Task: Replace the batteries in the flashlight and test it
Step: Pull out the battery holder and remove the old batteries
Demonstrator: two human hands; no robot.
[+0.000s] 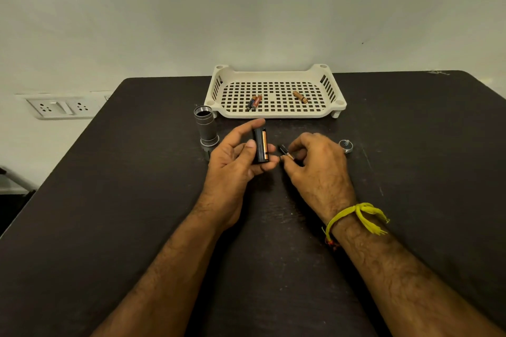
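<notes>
Left hand (241,157): I keep its fingers curled around the battery holder (261,146), slot facing up for loading.
Right hand (309,161): my fingertips pinch a fresh battery (285,151) just beside the holder.
Flashlight body (206,125): it stands open-ended beyond my left fingers, awaiting the holder.
Tail cap (346,145): parked beyond my right knuckles.

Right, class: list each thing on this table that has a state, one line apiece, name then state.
Flashlight body: upright, cap off, empty.
Cap: off, lying on table.
Battery holder: out, held in left hand, one cell showing.
Battery: pinched by right hand, not inserted.
Tray: three loose batteries inside.
</notes>
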